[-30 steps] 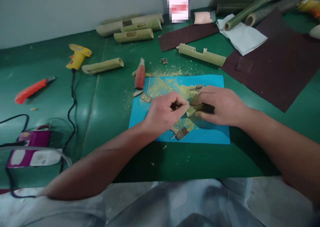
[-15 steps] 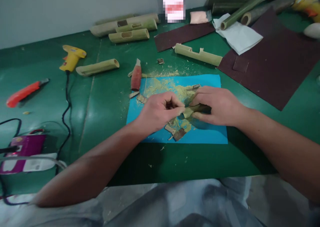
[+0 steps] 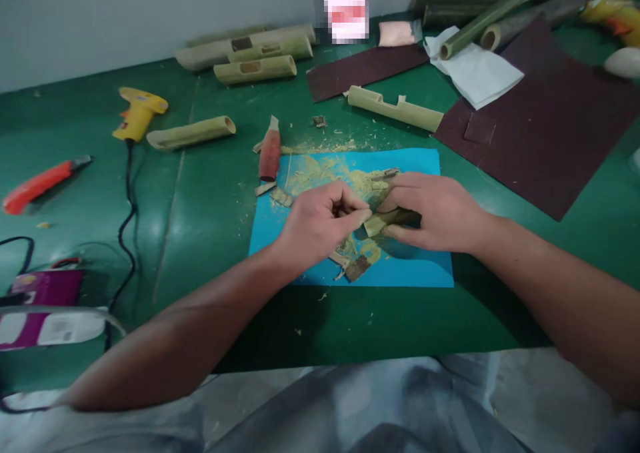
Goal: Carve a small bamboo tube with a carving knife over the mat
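Observation:
Over the blue sheet (image 3: 430, 266), my right hand (image 3: 434, 208) is closed round a short bamboo piece (image 3: 376, 225), thumb in front and fingers behind. The cut end of the piece points left, and the palm hides the rest. My left hand (image 3: 324, 218) is in a pinch at that cut end, fingertips close against it; whatever they hold is too small or hidden to name. Yellowish shavings (image 3: 325, 170) cover much of the sheet. Below the hands lie a brown scrap (image 3: 358, 268) and pale slivers. A red-handled chisel-like tool (image 3: 270, 154) rests at the sheet's left edge.
Several cut bamboo tubes lie about, among them a notched tube (image 3: 395, 108) and a plain tube (image 3: 193, 133). At left are a yellow glue gun (image 3: 141, 113), a red utility knife (image 3: 43, 185) and a purple-white power strip (image 3: 55, 310). Brown sandpaper (image 3: 545, 133) covers the right side.
The left fingertips have shifted very slightly at the bamboo's cut end. The right hand keeps its hold. The whole view has drifted a little.

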The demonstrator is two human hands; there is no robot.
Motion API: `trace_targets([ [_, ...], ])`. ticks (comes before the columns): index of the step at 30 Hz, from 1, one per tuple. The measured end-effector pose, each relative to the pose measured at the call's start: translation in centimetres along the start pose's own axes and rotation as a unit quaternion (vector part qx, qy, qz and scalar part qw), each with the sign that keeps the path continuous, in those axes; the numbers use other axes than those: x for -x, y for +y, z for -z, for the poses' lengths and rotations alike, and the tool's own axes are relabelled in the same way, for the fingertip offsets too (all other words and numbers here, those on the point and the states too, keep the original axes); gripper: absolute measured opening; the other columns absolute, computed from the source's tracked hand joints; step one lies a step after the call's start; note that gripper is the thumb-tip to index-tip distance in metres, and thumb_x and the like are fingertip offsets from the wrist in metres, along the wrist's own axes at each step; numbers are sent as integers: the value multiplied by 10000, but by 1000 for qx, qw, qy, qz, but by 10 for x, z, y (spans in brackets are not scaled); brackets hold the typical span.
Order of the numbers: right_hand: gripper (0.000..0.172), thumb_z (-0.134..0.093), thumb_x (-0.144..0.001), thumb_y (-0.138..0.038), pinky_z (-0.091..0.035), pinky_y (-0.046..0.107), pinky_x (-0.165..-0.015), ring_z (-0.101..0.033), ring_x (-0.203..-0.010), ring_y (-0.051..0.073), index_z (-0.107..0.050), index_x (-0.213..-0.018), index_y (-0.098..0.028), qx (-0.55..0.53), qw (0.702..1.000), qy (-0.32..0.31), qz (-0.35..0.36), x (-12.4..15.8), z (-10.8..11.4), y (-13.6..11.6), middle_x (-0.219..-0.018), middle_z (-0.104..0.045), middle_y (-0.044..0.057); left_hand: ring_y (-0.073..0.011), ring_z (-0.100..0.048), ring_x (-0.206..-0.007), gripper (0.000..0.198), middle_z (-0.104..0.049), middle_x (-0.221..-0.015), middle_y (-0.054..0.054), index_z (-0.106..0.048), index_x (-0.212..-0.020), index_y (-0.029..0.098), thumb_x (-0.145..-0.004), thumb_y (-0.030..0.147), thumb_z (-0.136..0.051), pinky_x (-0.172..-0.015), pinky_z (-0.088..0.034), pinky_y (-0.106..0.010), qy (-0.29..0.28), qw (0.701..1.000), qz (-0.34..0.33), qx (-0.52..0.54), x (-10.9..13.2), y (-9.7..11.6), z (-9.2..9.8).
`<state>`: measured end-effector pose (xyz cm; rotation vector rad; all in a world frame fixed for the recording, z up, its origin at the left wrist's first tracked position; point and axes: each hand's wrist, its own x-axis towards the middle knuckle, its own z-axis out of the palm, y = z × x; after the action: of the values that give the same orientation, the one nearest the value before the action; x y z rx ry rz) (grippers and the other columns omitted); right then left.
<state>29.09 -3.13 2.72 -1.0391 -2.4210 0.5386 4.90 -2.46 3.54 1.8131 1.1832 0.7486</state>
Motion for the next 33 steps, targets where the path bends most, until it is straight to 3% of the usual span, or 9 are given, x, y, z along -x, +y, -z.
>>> trace_targets([
  [4, 166, -661, -906, -389, -349, 311, -697, -599, -909, 211, -674, -896, -224, 1, 1000, -2, 4, 0, -1, 0, -923, -694, 43, -106, -544, -542, 136, -667, -652, 28, -695, -762, 210, -852, 268, -777, -504, -426, -251, -37, 999, 6, -4, 3, 2, 0],
  [8, 143, -654, -899, -367, -331, 315, -684, -602, -917, 216, -665, -901, -224, 3, 1000, -7, 0, -1, 0, 0, -928, -694, 48, -114, -576, -589, 116, -702, -710, 12, -712, -782, 215, -880, 270, -745, -545, -448, -262, 2, 999, -28, -40, 4, 4, 0],
  [13, 146, -657, -901, -374, -346, 314, -700, -603, -914, 217, -659, -896, -228, 1, 1000, -8, 0, -1, 1, 0, -917, -690, 44, -105, -538, -538, 140, -654, -636, 30, -705, -756, 216, -862, 282, -767, -513, -412, -255, -68, 997, -6, -27, 2, 4, 4],
  [17, 142, -660, -896, -364, -335, 320, -693, -600, -910, 218, -658, -895, -222, -1, 1000, -15, 4, -2, 2, 0, -927, -687, 52, -105, -532, -571, 123, -676, -677, 21, -706, -755, 210, -860, 263, -742, -531, -411, -249, -6, 999, -24, -36, 2, 5, 3],
  [21, 127, -664, -886, -353, -332, 326, -697, -599, -912, 221, -643, -898, -228, 4, 1000, -22, -2, -2, 2, 1, -930, -681, 47, -103, -530, -565, 126, -656, -646, 28, -698, -740, 212, -845, 256, -753, -516, -403, -230, -79, 997, -11, -22, 4, 7, 1],
  [28, 124, -640, -906, -351, -361, 322, -706, -623, -953, 228, -662, -922, -231, 13, 1000, -8, 0, -2, 1, 0, -942, -698, 48, -117, -539, -571, 116, -682, -671, 16, -715, -780, 217, -878, 278, -729, -527, -426, -254, 18, 997, -32, -65, 6, 2, -2],
  [33, 167, -651, -914, -396, -377, 315, -707, -626, -923, 221, -665, -894, -231, 13, 1000, 3, 7, -2, 0, 0, -914, -701, 41, -107, -544, -551, 135, -673, -659, 21, -700, -753, 204, -853, 268, -763, -505, -421, -247, -49, 998, -4, -25, -1, 3, 2],
])
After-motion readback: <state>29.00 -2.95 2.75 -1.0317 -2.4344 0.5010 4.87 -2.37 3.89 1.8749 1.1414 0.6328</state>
